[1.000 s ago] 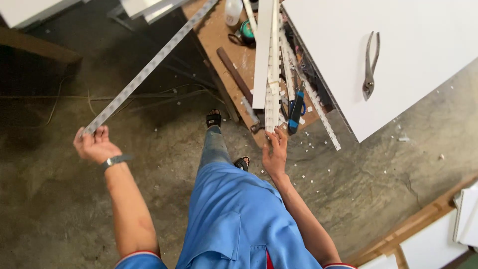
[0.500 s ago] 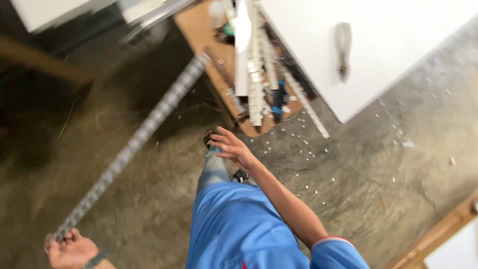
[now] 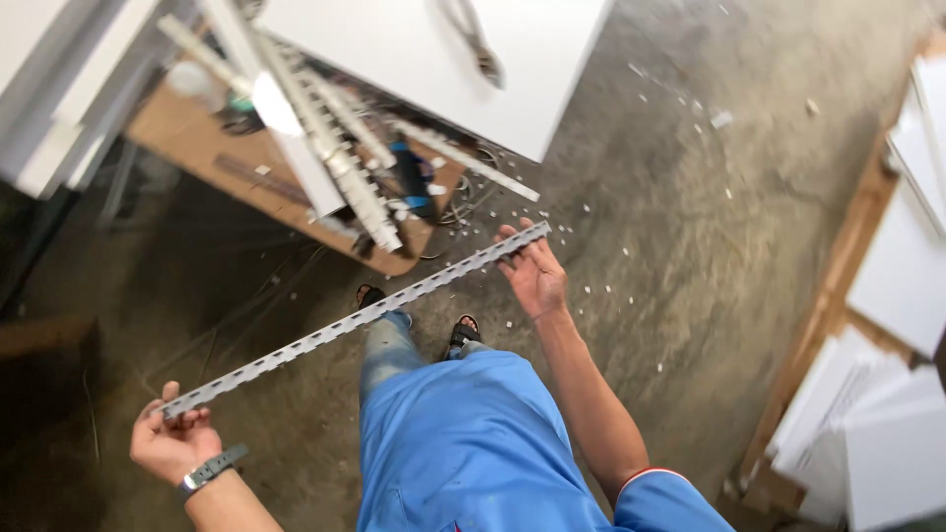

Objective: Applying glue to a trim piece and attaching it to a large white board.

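Perforated strip spanning left hand to right hand, above feet, board with more strips ahead, perhaps pliers beyond.

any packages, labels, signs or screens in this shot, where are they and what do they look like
None that can be made out: no package, sign or screen shows, and no label is readable as such.
The long perforated metal strip between the left hand and right hand is bare grey metal.
The white panel at the top is plain, with pliers lying on it.
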